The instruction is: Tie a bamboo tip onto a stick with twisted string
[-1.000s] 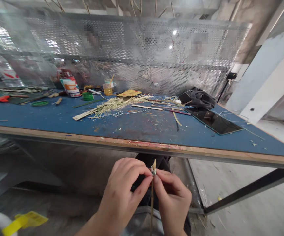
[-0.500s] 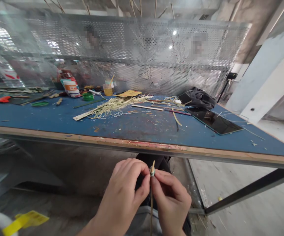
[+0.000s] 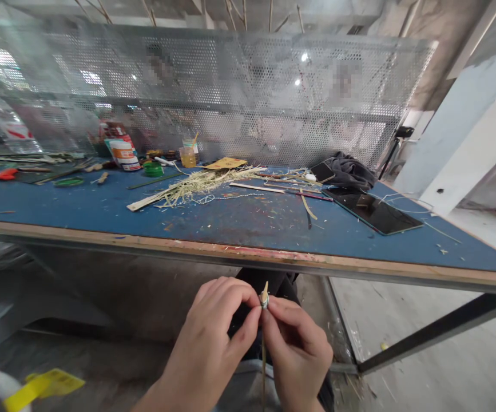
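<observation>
**Both hands pinched on the wrapped tip of a thin stick, below the table's near edge**

Pinched between thumb and forefinger of the left hand [image 3: 217, 337]: the pale wrapping [image 3: 264, 300] near the top of a thin stick [image 3: 264, 366]. Pinched from the other side by the right hand [image 3: 297, 349], fingertips meeting the left's at the same spot. Both grips closed on the wrapping, with the stick upright between the hands and its pointed end poking just above the fingers. Held low, in front of the lap, under the near edge of the blue table [image 3: 248, 254].

Compared with a second ago: hands drawn a shade closer together and nudged slightly left, the stick's tip a little lower against the fingers. Judged from that, small working of the wrapping rather than any shift of grip; the binding looks not yet finished, though how tight it sits cannot be made out.

Further out, on the tabletop: a heap of straw-like shavings [image 3: 196, 186] near the middle, a flat strip [image 3: 257, 187] beside it, a dark tablet [image 3: 374, 212] toward the right edge with a bundle of dark cloth [image 3: 350, 170] behind it. Along the far left: a white tub [image 3: 123, 154], a green lid [image 3: 153, 169], a small yellow cup [image 3: 188, 155]. Behind all, a perforated metal screen [image 3: 239, 91].
</observation>
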The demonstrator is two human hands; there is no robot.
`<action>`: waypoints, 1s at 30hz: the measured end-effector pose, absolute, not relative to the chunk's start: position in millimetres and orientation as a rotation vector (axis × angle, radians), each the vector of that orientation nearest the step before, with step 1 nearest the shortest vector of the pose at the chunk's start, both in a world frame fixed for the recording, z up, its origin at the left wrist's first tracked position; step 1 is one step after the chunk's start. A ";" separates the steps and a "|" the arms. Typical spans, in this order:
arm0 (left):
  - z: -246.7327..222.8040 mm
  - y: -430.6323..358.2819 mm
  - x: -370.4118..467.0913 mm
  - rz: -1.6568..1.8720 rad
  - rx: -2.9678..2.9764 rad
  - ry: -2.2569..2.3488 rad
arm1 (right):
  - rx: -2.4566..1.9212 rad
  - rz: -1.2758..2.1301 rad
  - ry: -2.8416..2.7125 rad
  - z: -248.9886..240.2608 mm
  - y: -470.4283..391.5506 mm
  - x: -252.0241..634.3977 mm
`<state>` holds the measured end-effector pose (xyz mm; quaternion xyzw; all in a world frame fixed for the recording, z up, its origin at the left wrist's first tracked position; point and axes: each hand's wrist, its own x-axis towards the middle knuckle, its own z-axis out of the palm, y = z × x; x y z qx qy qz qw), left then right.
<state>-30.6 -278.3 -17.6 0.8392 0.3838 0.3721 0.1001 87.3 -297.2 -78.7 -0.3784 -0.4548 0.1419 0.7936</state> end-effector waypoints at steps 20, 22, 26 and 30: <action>6.7 -259.5 -50.8 0.697 2.071 1.132 | -0.907 1.115 -0.739 -68.5 -306.2 76.7; 7.7 -259.2 -49.5 0.702 2.074 1.132 | -0.889 1.168 -0.719 -67.0 -305.4 78.1; 6.8 -259.1 -47.4 0.736 2.093 1.137 | -0.803 1.276 -0.680 -65.5 -303.0 79.1; 4.2 -259.7 -46.6 0.780 2.142 1.143 | -0.792 1.287 -0.678 -66.1 -301.6 79.2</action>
